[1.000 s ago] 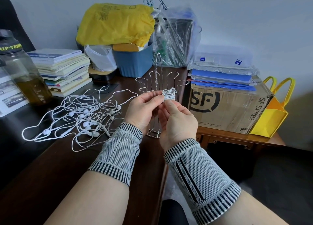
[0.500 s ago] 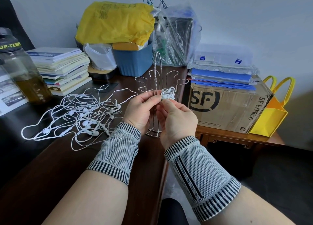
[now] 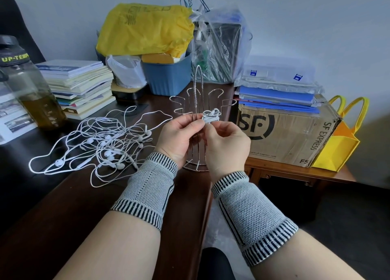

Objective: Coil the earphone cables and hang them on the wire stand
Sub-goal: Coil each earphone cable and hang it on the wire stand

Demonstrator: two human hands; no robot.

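Both hands meet at chest height over the bench edge, pinching one small white coiled earphone cable (image 3: 211,116) between them: the left hand (image 3: 179,137) grips it from the left with thumb and fingertips, the right hand (image 3: 226,144) from below and the right. The bundle sits at the fingertips, directly in front of the wire stand (image 3: 197,102), level with its lower hooks and seemingly just short of touching them. To finish this step well, the person would likely keep the wraps pinched tight so they cannot spring loose, then slip a loop over a hook before letting go. On the dark bench (image 3: 73,206) to the left, well apart from the hands, lies a tangle of more white earphones (image 3: 101,144) not yet coiled.
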